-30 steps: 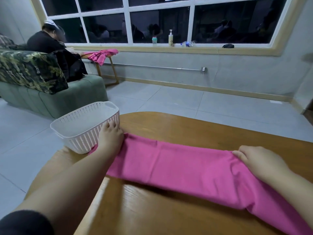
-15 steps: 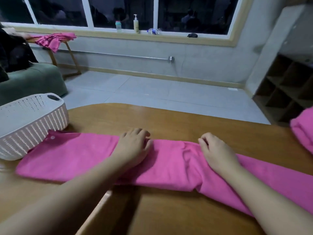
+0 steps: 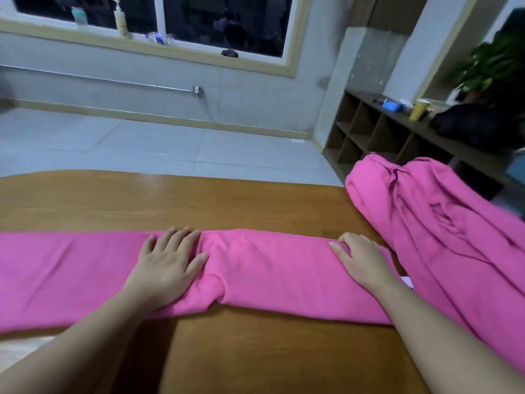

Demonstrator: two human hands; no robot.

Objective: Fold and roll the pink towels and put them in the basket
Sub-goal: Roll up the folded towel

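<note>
A pink towel (image 3: 267, 268), folded into a long strip, lies left to right across the wooden table (image 3: 176, 200). My left hand (image 3: 167, 263) rests flat on its middle, fingers spread, with cloth bunched up just to its right. My right hand (image 3: 360, 260) presses flat on the strip's right part, fingers slightly curled at the far edge. Neither hand holds the cloth off the table. A heap of more pink towels (image 3: 443, 223) lies on the table's right side, touching the strip's right end. The basket is out of view.
Beyond the table is grey tiled floor (image 3: 142, 143) and a wall with a window sill holding bottles (image 3: 120, 18). A dark cubby shelf (image 3: 377, 129) stands at the right, with a yellow cup (image 3: 420, 109), a dark bag and a plant on top.
My view has swung right, so the white basket has left the frame and the towel heap has come in. Both hands have slid rightward along the strip.
</note>
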